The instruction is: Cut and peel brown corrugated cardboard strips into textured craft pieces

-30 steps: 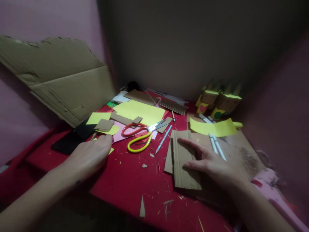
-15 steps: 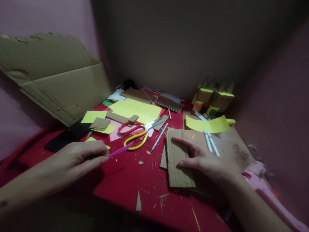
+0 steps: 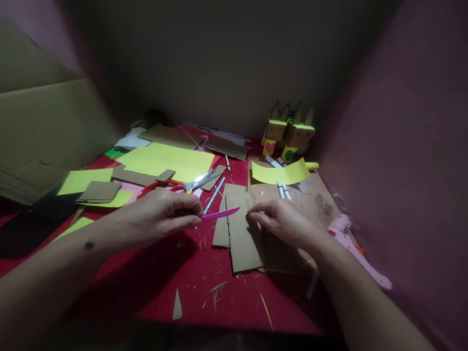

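A thin pink strip with a pointed tip (image 3: 223, 213) is pinched between the thumb and fingers of my left hand (image 3: 171, 212). It points right, above a piece of cardboard (image 3: 243, 246). My right hand (image 3: 283, 222) is at the right side of that cardboard, with fingers curled and tips together; whether they pinch anything is hidden. Another cardboard piece (image 3: 220, 234) lies partly under the first. Scissors (image 3: 197, 183) with red and yellow handles rest beyond my left hand, which hides part of them. A light-blue pen-like stick (image 3: 215, 195) lies beside them.
Yellow paper sheets (image 3: 168, 161) and cardboard scraps cover the back of the red table (image 3: 146, 297). Two decorated cardboard figures (image 3: 276, 130) stand at the back right, behind white markers (image 3: 283, 190). A pink glue gun (image 3: 356, 251) lies right. Large cardboard (image 3: 40, 126) leans left.
My left hand has carried the pink strip right, over the cardboard. My right hand has gone from lying spread on the cardboard to curled fingers at its side. The view has turned right.
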Action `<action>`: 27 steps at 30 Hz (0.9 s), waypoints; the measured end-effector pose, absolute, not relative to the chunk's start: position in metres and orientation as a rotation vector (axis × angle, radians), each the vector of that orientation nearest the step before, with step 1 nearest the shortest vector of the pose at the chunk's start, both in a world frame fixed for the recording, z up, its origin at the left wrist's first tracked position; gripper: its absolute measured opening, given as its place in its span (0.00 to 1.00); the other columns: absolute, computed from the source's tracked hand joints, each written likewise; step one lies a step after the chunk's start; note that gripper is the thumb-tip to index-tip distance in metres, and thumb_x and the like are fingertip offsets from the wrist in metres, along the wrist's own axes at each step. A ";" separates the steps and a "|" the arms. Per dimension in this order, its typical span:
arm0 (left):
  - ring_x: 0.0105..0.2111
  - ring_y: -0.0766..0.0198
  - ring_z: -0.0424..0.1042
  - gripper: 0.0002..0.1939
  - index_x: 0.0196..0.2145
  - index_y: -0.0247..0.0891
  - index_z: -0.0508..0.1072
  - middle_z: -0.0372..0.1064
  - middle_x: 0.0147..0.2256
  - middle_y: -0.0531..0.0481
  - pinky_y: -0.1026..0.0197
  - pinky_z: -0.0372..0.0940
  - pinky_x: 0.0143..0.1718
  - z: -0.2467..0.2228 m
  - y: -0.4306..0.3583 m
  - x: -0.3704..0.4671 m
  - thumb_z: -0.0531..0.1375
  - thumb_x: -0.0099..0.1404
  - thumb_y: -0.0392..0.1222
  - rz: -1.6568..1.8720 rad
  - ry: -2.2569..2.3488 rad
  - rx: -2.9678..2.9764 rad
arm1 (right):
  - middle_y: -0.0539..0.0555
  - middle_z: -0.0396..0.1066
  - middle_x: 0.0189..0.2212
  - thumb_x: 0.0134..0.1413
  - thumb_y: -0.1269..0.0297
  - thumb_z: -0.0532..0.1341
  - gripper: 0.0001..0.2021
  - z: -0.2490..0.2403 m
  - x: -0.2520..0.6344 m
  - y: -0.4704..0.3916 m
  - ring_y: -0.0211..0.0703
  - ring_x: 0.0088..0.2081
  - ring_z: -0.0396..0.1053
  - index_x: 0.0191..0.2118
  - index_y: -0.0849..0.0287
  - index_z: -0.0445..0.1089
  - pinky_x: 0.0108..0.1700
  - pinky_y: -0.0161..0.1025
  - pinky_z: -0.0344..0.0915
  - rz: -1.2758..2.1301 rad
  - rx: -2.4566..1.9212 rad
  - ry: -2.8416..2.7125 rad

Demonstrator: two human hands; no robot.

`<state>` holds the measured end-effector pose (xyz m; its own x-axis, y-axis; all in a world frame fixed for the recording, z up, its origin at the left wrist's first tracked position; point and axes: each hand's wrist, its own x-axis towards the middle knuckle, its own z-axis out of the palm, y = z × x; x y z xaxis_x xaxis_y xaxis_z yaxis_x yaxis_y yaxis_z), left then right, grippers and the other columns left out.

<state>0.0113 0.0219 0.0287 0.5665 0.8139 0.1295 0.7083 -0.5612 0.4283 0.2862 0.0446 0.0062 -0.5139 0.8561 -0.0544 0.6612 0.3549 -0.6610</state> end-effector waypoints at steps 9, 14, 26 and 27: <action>0.26 0.63 0.64 0.14 0.27 0.35 0.70 0.67 0.25 0.49 0.60 0.56 0.27 0.010 0.009 0.056 0.49 0.68 0.30 0.708 1.020 2.964 | 0.48 0.69 0.20 0.51 0.60 0.64 0.09 0.013 0.283 0.022 0.29 0.15 0.61 0.30 0.61 0.71 0.14 0.27 0.56 1.725 -1.265 -1.602; 0.24 0.67 0.65 0.10 0.32 0.36 0.72 0.68 0.25 0.52 0.64 0.57 0.25 0.004 0.011 0.060 0.53 0.69 0.37 0.648 1.003 2.634 | 0.46 0.68 0.18 0.44 0.64 0.67 0.07 0.001 0.284 0.018 0.31 0.17 0.62 0.29 0.60 0.71 0.16 0.28 0.57 1.654 -1.226 -1.462; 0.27 0.63 0.65 0.11 0.29 0.35 0.71 0.65 0.27 0.48 0.63 0.59 0.28 -0.010 0.009 0.063 0.52 0.67 0.35 0.607 1.040 2.594 | 0.48 0.72 0.25 0.51 0.75 0.62 0.05 -0.008 0.296 0.022 0.34 0.28 0.68 0.29 0.59 0.74 0.32 0.33 0.62 1.003 -1.343 -1.999; 0.27 0.63 0.65 0.11 0.29 0.35 0.71 0.65 0.28 0.48 0.63 0.59 0.27 -0.012 0.008 0.063 0.52 0.67 0.35 0.596 1.040 2.604 | 0.48 0.72 0.24 0.51 0.74 0.62 0.05 -0.008 0.296 0.022 0.34 0.27 0.67 0.29 0.60 0.74 0.30 0.33 0.62 1.049 -1.369 -1.985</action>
<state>0.0632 0.0084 -0.0119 0.6567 0.7034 0.2720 0.5905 -0.7039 0.3948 0.2962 0.0219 -0.0084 -0.3646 0.9310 -0.0190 0.5400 0.1948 -0.8188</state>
